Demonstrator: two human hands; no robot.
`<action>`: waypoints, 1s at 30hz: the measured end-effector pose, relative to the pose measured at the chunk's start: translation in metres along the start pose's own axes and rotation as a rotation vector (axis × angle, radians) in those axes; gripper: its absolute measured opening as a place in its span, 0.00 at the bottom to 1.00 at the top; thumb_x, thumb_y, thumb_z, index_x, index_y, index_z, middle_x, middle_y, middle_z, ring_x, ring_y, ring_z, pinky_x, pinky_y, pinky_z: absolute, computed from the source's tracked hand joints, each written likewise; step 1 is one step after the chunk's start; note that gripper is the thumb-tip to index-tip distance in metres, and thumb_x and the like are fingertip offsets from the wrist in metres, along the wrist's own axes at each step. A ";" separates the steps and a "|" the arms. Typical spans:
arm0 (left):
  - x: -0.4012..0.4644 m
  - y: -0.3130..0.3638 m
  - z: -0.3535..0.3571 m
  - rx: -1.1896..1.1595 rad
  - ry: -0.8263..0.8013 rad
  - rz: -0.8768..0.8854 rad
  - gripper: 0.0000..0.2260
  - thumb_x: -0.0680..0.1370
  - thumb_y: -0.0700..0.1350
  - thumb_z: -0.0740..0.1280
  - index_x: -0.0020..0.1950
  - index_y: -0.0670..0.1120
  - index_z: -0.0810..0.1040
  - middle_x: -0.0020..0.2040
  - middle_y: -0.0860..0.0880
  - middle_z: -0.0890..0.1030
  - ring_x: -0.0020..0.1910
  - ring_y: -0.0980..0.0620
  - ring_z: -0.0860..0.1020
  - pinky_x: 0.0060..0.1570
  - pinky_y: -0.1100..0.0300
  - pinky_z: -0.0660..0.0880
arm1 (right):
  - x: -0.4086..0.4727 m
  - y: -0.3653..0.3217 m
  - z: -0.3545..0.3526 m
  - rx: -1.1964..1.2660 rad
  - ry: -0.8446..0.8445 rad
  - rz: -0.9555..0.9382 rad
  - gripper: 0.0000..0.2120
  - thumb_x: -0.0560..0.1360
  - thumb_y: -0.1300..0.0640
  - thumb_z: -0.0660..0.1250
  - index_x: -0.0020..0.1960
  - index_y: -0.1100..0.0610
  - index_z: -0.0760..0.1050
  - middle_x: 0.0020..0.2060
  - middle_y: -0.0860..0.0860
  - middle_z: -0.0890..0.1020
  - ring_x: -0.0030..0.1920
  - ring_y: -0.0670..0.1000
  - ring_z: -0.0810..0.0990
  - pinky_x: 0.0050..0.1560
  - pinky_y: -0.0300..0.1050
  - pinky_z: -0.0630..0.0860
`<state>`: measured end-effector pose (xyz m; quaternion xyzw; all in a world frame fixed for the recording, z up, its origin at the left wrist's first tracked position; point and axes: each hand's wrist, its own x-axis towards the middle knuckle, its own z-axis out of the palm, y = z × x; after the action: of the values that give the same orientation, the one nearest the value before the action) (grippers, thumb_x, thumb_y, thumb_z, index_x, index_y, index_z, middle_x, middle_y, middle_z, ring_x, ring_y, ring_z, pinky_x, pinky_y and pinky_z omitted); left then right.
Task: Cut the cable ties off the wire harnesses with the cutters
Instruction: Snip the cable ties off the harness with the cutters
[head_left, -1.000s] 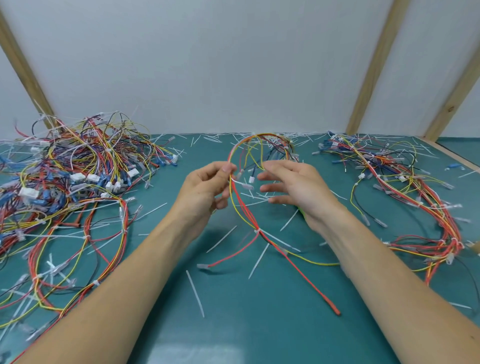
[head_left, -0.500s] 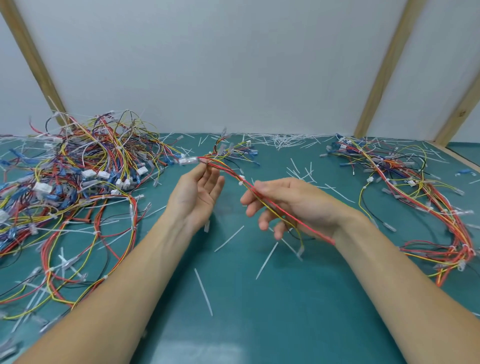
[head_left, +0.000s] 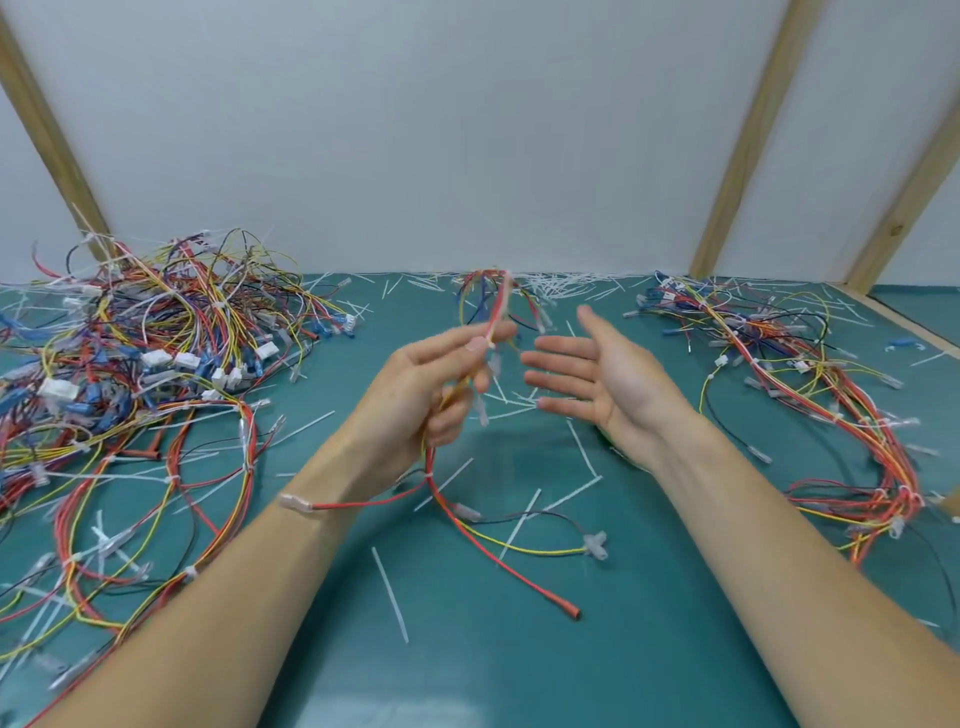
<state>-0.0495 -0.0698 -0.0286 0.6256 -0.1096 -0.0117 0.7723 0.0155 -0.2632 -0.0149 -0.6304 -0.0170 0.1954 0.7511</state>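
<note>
Midway by the look: big tied pile (head_left: 156, 353) waiting at nine o'clock; finished-looking bundle (head_left: 810, 395) at three; left hand (head_left: 415, 395) pinching one harness (head_left: 441, 488); right hand (head_left: 597, 379) splayed, empty; no cutters visible.

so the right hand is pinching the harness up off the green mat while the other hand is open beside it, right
Not quite: the head view shows the left hand pinching the harness up off the green mat, while the right hand is the open one beside it.
</note>
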 end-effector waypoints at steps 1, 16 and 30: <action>-0.002 -0.001 0.003 0.072 -0.081 -0.026 0.14 0.79 0.51 0.67 0.64 0.52 0.82 0.35 0.53 0.74 0.19 0.59 0.59 0.20 0.70 0.56 | 0.002 -0.002 -0.005 0.032 0.073 0.014 0.28 0.83 0.36 0.57 0.58 0.60 0.81 0.46 0.52 0.88 0.40 0.48 0.87 0.32 0.42 0.81; -0.013 -0.017 0.026 0.744 -0.502 -0.226 0.06 0.78 0.51 0.71 0.53 0.55 0.87 0.30 0.53 0.81 0.27 0.55 0.70 0.30 0.67 0.68 | 0.018 0.005 -0.029 -0.698 0.173 -0.327 0.16 0.68 0.40 0.79 0.42 0.53 0.84 0.25 0.45 0.73 0.26 0.44 0.69 0.33 0.43 0.65; -0.001 0.004 -0.003 0.523 0.020 -0.107 0.09 0.79 0.44 0.68 0.41 0.44 0.84 0.33 0.46 0.76 0.26 0.51 0.67 0.27 0.62 0.65 | 0.026 -0.025 -0.059 -0.709 0.874 -0.641 0.21 0.87 0.45 0.52 0.41 0.56 0.68 0.32 0.48 0.72 0.38 0.58 0.71 0.36 0.51 0.57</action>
<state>-0.0507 -0.0658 -0.0250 0.8089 -0.0681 -0.0174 0.5838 0.0625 -0.3139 -0.0093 -0.8252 0.0395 -0.3308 0.4561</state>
